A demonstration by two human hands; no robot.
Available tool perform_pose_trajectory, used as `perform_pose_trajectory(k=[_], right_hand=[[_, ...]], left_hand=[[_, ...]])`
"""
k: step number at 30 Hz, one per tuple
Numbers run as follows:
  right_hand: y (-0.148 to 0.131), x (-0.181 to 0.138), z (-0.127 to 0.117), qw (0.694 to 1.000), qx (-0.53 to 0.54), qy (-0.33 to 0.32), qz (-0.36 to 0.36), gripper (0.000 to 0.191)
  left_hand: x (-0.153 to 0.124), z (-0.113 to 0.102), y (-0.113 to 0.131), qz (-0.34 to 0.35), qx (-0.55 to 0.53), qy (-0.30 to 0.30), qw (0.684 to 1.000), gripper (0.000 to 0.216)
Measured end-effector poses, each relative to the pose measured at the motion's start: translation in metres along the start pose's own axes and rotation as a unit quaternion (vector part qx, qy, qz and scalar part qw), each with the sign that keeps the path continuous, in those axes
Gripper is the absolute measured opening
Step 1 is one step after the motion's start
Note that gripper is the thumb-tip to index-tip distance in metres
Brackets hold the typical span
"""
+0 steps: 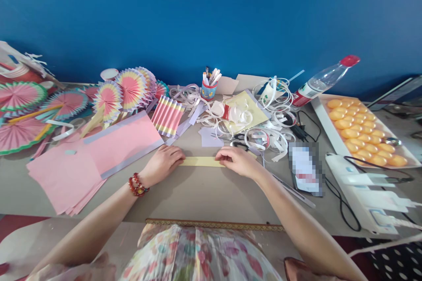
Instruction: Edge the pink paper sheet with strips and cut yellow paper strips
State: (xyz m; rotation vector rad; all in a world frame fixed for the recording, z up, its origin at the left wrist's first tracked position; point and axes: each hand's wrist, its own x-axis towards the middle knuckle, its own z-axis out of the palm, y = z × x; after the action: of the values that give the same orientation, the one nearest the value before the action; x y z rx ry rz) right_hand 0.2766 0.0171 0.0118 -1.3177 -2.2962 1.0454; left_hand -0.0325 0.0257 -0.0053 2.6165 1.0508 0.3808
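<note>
- Our left hand (165, 162) lies curled over the 9 o'clock end of the long, narrow pale yellow paper strip (201, 161). Its fingertips are hidden, so we cannot tell whether it pinches or only presses.
- Our right hand (235, 160) closes thumb and bent fingers on the 3 o'clock end.
- The strip lies flat on the grey desk (198, 197), at the middle of it. One hand at each end seems to keep it straight and flat.
- Flat pink paper sheets (125, 145) lie at 10 o'clock, pushed aside but within reach.
- Curled white paper offcuts (263, 136) and black-handled scissors (240, 144) sit at 1 o'clock, just beyond our right hand.
</note>
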Motion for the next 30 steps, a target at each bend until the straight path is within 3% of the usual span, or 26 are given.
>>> perform_pose_trajectory(k=[21, 30], right_hand=[[0.0012, -0.0014, -0.0013, 0.999, -0.030, -0.026, -0.014, 0.028], [0.0004, -0.0071, 0.0029, 0.997, -0.060, 0.002, -0.056, 0.033]], left_hand=[[0.0006, -0.0007, 0.0001, -0.002, -0.001, -0.008, 1.000, 0.026], [0.0014, -0.0017, 0.0016, 0.009, 0.013, -0.014, 1.000, 0.026]])
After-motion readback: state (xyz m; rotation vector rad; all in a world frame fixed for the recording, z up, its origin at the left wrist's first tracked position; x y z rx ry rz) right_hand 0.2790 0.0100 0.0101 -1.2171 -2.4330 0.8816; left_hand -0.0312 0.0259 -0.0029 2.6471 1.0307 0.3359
